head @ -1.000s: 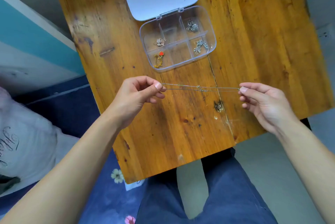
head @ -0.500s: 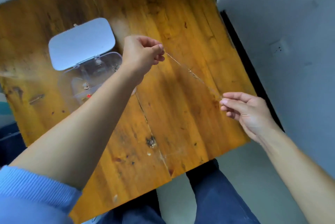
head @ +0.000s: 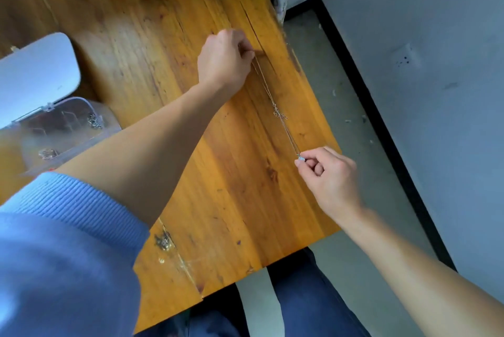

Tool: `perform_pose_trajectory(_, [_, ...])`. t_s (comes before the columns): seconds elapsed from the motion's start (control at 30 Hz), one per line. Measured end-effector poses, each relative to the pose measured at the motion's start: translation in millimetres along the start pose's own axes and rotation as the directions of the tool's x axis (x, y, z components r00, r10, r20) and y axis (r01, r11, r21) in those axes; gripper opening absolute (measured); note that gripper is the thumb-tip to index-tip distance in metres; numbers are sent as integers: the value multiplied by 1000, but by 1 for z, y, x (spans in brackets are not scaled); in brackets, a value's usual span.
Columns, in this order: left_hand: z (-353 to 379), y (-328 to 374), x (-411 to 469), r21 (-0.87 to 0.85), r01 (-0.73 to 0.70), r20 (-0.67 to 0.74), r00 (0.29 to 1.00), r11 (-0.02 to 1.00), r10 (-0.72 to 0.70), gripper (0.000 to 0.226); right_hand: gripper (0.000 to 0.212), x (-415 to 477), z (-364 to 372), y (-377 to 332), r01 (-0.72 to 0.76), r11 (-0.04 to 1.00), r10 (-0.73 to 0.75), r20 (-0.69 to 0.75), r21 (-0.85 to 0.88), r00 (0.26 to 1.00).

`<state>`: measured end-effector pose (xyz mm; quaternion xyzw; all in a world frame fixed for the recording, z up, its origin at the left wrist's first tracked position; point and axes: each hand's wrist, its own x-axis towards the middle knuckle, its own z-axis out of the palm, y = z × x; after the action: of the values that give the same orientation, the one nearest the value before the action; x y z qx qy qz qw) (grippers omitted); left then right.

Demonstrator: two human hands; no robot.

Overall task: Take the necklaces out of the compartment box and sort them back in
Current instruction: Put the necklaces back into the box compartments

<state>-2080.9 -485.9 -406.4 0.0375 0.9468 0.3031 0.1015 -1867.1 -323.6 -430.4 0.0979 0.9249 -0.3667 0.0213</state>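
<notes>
Well, at the far left the clear plastic compartment box (head: 65,129) sits with its white lid (head: 35,75) open, and at least 2 small jewellery clumps lie inside, so the emptying looks only partly done. The left hand (head: 223,60) pinches 1 end of a thin silver chain necklace (head: 276,111) over the orange wooden table (head: 163,36); the right hand (head: 327,175) pinches the other. Stretched nearly taut, its long axis runs far-left to near-right, just above the table's right edge.
</notes>
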Motion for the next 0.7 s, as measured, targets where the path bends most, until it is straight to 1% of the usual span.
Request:
perform_pose_trajectory(0.13, [6, -3, 3, 17, 24, -41, 999, 1000, -23, 14, 9, -4, -2, 2, 15, 1000, -14, 10, -20, 1000])
perform_pose_trajectory(0.27, [-4, -6, 1, -53, 27, -45, 999, 998, -30, 21, 14, -3, -9, -3, -1, 1000, 2, 22, -14, 1000])
perform_pose_trajectory(0.33, [-19, -10, -5, -85, 40, -75, 996, 996, -47, 24, 14, 2, -12, -14, -4, 1000, 4, 9, -6, 1000])
perform_pose_trajectory(0.4, [-39, -21, -15, -115, 74, -104, 991, 991, -86, 21, 13, 10, -10, -32, 1, 1000, -1, -2, 7, 1000])
perform_pose_trajectory(0.47, [-65, -38, -30, -143, 114, -114, 985, 983, -131, 19, 12, 18, -4, -57, 26, 1000, -26, 18, 16, 999])
perform_pose_trajectory(0.53, [-95, -61, -48, -140, 143, -143, 976, 980, -163, 19, 11, 24, 8, -85, 69, 998, -69, 57, 13, 996])
perform_pose_trajectory(0.6, [-123, -88, -69, -130, 168, -202, 961, 977, -191, 18, 10, 29, 28, -115, 90, 995, -93, 106, 35, 990])
perform_pose_trajectory(0.7, [-163, -134, -101, -137, 227, -268, 929, 964, -256, 14, 9, 36, 64, -156, 57, 993, -75, 184, 99, 980])
